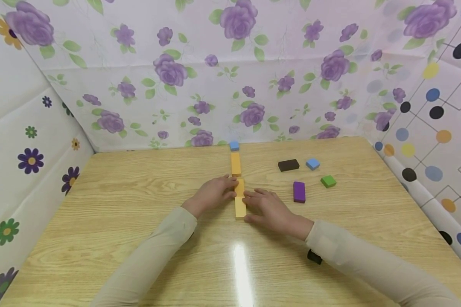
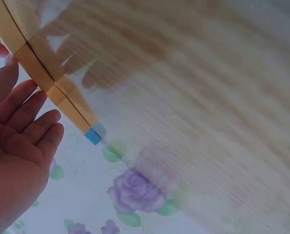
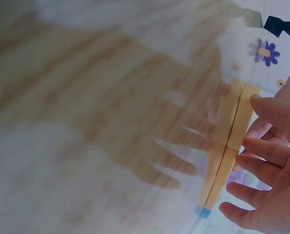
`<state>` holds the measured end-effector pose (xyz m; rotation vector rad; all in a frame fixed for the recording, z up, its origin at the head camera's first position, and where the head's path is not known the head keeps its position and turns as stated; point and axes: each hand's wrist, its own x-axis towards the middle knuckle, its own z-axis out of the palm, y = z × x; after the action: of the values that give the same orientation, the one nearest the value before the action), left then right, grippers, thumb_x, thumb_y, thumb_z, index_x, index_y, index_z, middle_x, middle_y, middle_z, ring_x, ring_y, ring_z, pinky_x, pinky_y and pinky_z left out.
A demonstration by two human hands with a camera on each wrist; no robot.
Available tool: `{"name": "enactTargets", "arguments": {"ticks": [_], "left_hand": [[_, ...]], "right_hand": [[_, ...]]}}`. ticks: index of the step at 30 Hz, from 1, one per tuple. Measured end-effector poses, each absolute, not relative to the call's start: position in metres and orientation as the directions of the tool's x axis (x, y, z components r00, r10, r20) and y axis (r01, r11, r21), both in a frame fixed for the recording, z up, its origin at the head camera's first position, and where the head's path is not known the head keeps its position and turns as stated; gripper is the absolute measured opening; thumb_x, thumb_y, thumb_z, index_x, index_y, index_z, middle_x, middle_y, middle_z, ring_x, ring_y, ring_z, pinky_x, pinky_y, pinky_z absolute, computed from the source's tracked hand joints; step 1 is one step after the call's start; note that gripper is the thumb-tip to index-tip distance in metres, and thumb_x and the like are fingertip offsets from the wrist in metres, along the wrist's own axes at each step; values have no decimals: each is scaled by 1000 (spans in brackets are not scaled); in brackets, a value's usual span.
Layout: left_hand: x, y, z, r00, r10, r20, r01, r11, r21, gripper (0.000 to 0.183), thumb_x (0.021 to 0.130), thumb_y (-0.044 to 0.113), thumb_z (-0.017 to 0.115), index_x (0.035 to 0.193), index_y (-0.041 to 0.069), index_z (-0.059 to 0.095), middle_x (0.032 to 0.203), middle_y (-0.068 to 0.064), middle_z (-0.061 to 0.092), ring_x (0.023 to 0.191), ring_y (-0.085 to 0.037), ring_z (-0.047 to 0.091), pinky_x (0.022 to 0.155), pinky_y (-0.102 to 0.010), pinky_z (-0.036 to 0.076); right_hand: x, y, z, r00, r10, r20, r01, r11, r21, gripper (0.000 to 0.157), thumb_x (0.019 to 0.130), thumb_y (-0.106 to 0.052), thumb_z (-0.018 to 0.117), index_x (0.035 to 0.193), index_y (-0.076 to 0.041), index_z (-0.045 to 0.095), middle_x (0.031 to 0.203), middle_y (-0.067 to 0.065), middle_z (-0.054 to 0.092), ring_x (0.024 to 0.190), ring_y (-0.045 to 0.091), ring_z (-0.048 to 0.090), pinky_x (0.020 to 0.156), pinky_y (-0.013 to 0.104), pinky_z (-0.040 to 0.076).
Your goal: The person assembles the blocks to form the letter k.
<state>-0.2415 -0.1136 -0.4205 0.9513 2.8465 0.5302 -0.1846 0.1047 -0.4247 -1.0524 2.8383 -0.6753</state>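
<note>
A row of blocks runs away from me down the middle of the table: a pale yellow block [image 1: 240, 209] nearest, then an orange block [image 1: 240, 187], a longer-looking orange block [image 1: 235, 163] and a small blue block [image 1: 234, 146] at the far end. My left hand [image 1: 215, 192] is at the left side of the nearer orange block, its fingertips right at the edge. From the other side, my right hand [image 1: 270, 211] has relaxed fingers and thumb along the pale yellow block. In the right wrist view, the right thumb [image 3: 272, 109] lies against the pale yellow block's side.
Right of the row lie a black block [image 1: 288, 165], a second blue block [image 1: 313, 164], a green block [image 1: 328, 181] and a purple block [image 1: 299, 192]. Flowered cloth [image 1: 199, 85] stands behind the wooden table [image 1: 138, 179]; dotted cloth [image 1: 442, 136] borders its right side.
</note>
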Motion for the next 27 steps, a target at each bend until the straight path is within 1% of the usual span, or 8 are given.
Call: {"name": "enactTargets", "arguments": {"ticks": [12,18,20,22,27], "left_hand": [[-241,-114,-419,-797,604,25,571,739,357,43,95,23,62,134,4,57,141,-12,50,135,-31,40,110,-43,34],[-239,-115,-418,-795,606,27,573,736,361,44,96,23,62,134,3,56,141,-13,50,135,-32,40,110,-44,35],[-239,-115,-417,-793,608,28,574,732,368,45,96,24,61,134,3,55,141,-13,49,135,-33,39,110,-44,35],[-238,-115,-417,-792,609,30,573,727,377,46,96,24,61,135,2,54,141,-14,49,135,-34,39,110,-45,35],[-235,-116,-416,-796,605,13,561,729,393,49,96,27,60,138,2,51,143,-14,47,136,-33,38,111,-45,33]], "right_hand": [[-185,106,-425,-777,-620,106,-600,681,-419,51,89,-34,70,131,-7,60,143,14,49,133,43,38,101,67,33],[-189,106,-424,-789,-603,119,-594,699,-398,54,89,-35,70,133,-6,58,141,17,49,130,40,43,104,60,35],[-192,107,-422,-792,-596,134,-594,701,-395,54,89,-33,69,133,-4,57,140,18,50,130,39,44,105,58,35],[-195,108,-420,-796,-588,144,-590,700,-402,53,90,-31,69,134,-3,56,140,19,50,129,39,44,106,58,35],[-201,112,-416,-809,-571,137,-558,673,-486,53,93,-26,65,137,0,51,142,21,47,131,39,43,109,54,33]]}}
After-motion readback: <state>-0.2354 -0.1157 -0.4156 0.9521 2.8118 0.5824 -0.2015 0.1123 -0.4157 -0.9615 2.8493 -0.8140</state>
